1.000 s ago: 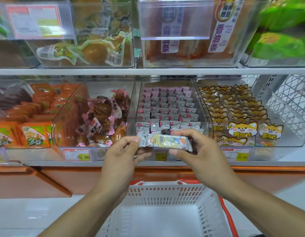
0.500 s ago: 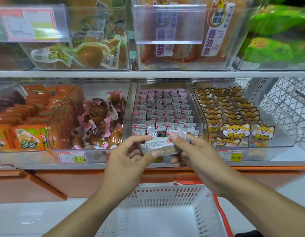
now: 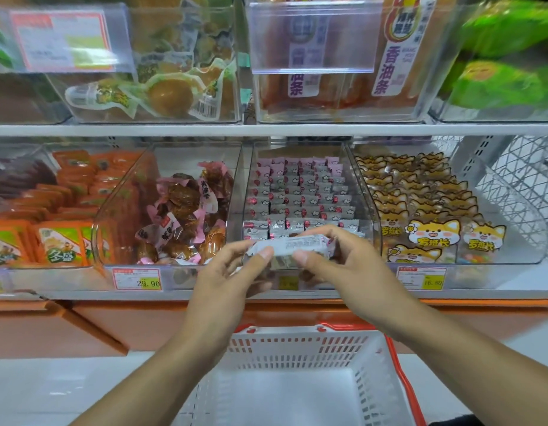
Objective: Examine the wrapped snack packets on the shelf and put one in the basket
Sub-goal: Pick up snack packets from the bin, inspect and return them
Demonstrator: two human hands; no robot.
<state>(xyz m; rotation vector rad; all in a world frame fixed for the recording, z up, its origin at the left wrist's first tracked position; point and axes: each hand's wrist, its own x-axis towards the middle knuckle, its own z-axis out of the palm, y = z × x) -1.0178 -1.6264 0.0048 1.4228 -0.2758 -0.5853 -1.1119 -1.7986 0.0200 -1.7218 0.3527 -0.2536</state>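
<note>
Now the snack packet (image 3: 289,247) shows its printed white back rather than the yellow front seen a second ago, pinched at either end by the left hand (image 3: 232,278) and right hand (image 3: 343,269). It hangs before the bin of pink-wrapped packets (image 3: 300,192), above the basket (image 3: 300,345); the check looks nearly done, the drop not yet made.

A: What colours does the packet (image 3: 292,248) show?
B: White, with small dark print and a pink end.
A: And the basket (image 3: 300,358) under it?
B: White slotted walls, an orange-red handle.
A: Left of the packet?
B: Pink-and-brown wrapped snacks (image 3: 186,210), then orange packs (image 3: 62,241) with green labels.
A: Right?
B: Yellow cartoon-fox packs (image 3: 434,232).
</note>
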